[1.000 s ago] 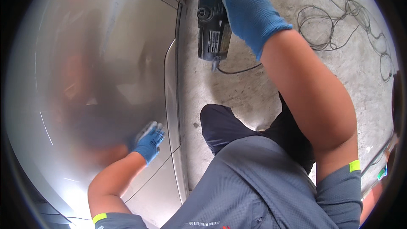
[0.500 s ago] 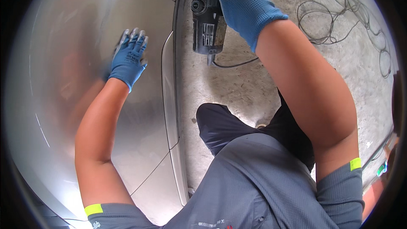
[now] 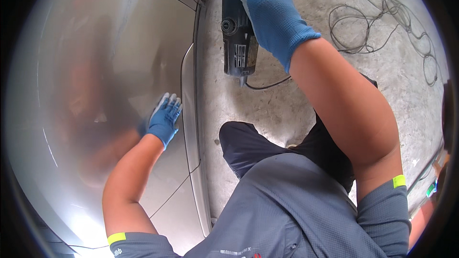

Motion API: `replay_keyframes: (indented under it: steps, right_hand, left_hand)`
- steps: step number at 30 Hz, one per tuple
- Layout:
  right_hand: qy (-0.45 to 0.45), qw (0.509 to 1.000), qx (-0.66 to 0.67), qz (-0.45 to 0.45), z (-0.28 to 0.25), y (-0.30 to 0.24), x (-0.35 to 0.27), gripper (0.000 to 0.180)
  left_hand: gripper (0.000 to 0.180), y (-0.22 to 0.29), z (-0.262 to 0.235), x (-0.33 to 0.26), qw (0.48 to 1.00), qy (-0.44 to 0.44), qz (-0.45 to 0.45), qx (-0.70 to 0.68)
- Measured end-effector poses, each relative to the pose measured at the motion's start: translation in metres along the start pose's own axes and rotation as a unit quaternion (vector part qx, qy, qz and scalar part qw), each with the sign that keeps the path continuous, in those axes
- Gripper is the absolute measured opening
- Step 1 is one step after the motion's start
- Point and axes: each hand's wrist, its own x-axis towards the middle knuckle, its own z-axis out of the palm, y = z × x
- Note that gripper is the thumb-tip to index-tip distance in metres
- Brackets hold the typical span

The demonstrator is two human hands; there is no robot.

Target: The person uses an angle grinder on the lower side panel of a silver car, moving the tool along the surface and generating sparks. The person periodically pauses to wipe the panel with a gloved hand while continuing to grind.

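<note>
"Since the silver car (image 3: 110,62) fills the left half of the frame, how do you read the step in hand?"

"As a bare pass of the palm over its side, I'd judge, with the machine held off over the concrete floor (image 3: 267,102)."

"And what does the next move call for?"

"A flat, light palm along the curve, in my view, and the machine's body kept away from the paint."

"Where is that machine?"

"The black power tool (image 3: 239,43) is at top centre, just beside the car's edge, its back end pointing down the frame. A glove hides part of its head, so I can't tell whether it's running."

"How are the hands?"

"The right hand (image 3: 270,14), at top centre, is wrapped over the tool, thumb stretched toward the upper left; the other fingers are mostly hidden. The left hand (image 3: 165,119), left of centre, pinches nothing: fingers straight and nearly side by side, aimed up the frame, elbow bent outward. It seems to lie on the car, but how firmly I can't tell."

"Anything smaller?"

"A thin cord (image 3: 268,87) leaves the tool's lower end and passes behind the right forearm (image 3: 334,86)."
</note>
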Motion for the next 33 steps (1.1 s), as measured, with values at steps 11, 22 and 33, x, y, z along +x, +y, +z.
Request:
replay_keyframes:
  steps: [11,22,33]
  right_hand:
    - [-0.008,0.991,-0.132,-0.017,-0.003,0.033,0.008,0.046]
    - [0.018,0.987,-0.158,0.034,0.0,0.054,0.01,0.048]
    - [-0.02,0.991,-0.122,0.056,-0.005,0.023,0.026,0.045]
  left_hand:
    - [0.08,-0.152,-0.065,0.099,0.957,0.12,-0.262,-0.017]
    - [0.078,0.038,0.028,0.102,0.972,0.112,-0.127,-0.161]
    - [0.072,-0.038,-0.073,-0.129,0.873,0.158,-0.442,-0.131]
